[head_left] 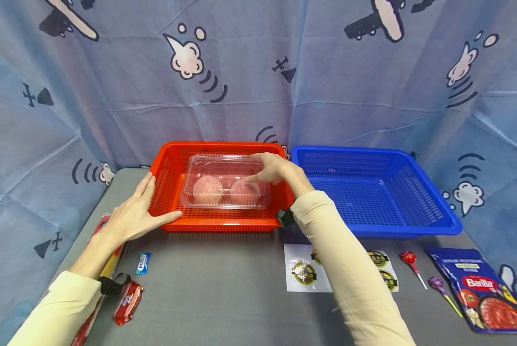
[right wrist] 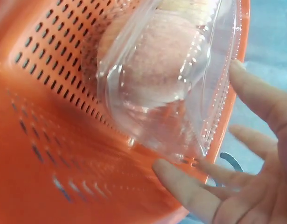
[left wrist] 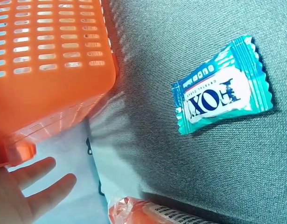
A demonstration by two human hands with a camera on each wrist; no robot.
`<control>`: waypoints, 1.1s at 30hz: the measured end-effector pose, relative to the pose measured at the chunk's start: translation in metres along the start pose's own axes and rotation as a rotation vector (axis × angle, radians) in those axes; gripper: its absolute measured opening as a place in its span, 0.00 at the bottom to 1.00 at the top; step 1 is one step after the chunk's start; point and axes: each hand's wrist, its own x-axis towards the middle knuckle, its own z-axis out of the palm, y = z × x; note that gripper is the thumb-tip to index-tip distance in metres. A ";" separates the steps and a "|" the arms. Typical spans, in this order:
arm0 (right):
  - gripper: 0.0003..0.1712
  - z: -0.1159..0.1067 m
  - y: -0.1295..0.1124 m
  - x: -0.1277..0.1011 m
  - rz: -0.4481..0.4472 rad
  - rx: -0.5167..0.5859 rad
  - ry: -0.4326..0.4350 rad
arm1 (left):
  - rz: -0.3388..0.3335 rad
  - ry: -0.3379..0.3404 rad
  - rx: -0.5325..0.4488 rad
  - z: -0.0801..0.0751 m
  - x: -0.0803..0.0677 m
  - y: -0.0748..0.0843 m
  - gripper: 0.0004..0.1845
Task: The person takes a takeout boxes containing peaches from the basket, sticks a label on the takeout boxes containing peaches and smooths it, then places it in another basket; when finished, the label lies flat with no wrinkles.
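In the head view, a clear plastic clamshell box (head_left: 225,167) lies inside the red basket (head_left: 223,224). Two round pinkish fruits, like peaches or apples, show through it: a left fruit (head_left: 208,190) and a right fruit (head_left: 245,192). My right hand (head_left: 277,168) reaches over the basket's right side, fingers spread at the right end of the box. Its fingertips (right wrist: 241,70) are right beside the box's ridged edge in the right wrist view. Thumb and fingers apart, my left hand (head_left: 132,214) is at the basket's left rim and front corner.
A blue basket (head_left: 353,192) stands to the right. In front lie a sticker sheet (head_left: 306,283), a red lollipop (head_left: 408,258), a purple lollipop (head_left: 436,283) and a Barilla pouch (head_left: 479,288). Near my left arm are a Fox's candy (head_left: 143,263) and a red packet (head_left: 128,302).
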 end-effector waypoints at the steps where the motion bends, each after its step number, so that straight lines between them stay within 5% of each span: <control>1: 0.48 0.001 0.000 0.000 0.032 0.027 -0.016 | 0.000 -0.001 0.000 0.000 0.000 0.000 0.67; 6: 0.53 0.006 -0.002 0.001 0.152 0.099 -0.098 | -0.001 -0.001 -0.002 -0.001 0.000 0.001 0.67; 12: 0.52 0.010 -0.009 0.003 0.135 0.045 -0.138 | -0.003 0.002 -0.004 -0.002 -0.001 0.001 0.67; 33: 0.63 0.006 -0.004 -0.003 0.273 0.158 -0.264 | 0.005 -0.001 -0.017 0.000 -0.001 0.001 0.67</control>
